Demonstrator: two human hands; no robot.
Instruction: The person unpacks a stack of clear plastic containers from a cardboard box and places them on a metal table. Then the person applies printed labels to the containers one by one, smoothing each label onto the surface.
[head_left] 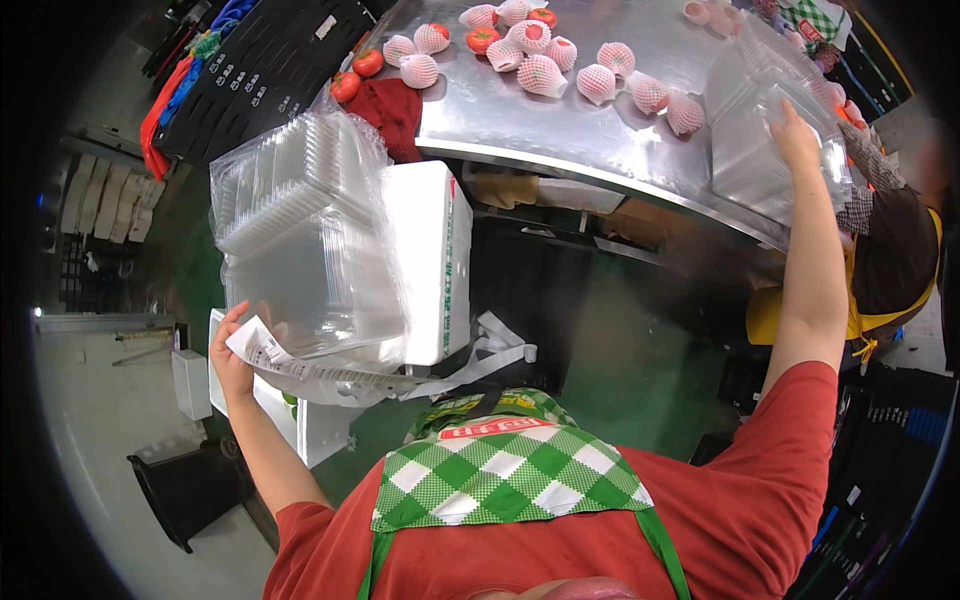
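My left hand (232,352) is closed at the end of a white printed label strip (315,374), beside a tall stack of clear plastic containers (310,255) in a thin plastic bag. The strip runs right in a loose, twisted band. My right hand (797,138) reaches far out to the right, lying against a second stack of clear plastic containers (745,150) on the metal table (640,125). Its thumb and fingers look apart, though some fingertips are blurred against the plastic. Tomatoes in pink-white foam nets (541,75) lie across the table, with bare tomatoes (369,63) near its left end.
A white foam box (435,265) stands right of the bagged stack. Black crates (265,75) rise at the upper left, next to a dark red cloth (388,112). At the right works another person in a dark top and yellow apron (890,265). A black bin (195,485) sits lower left.
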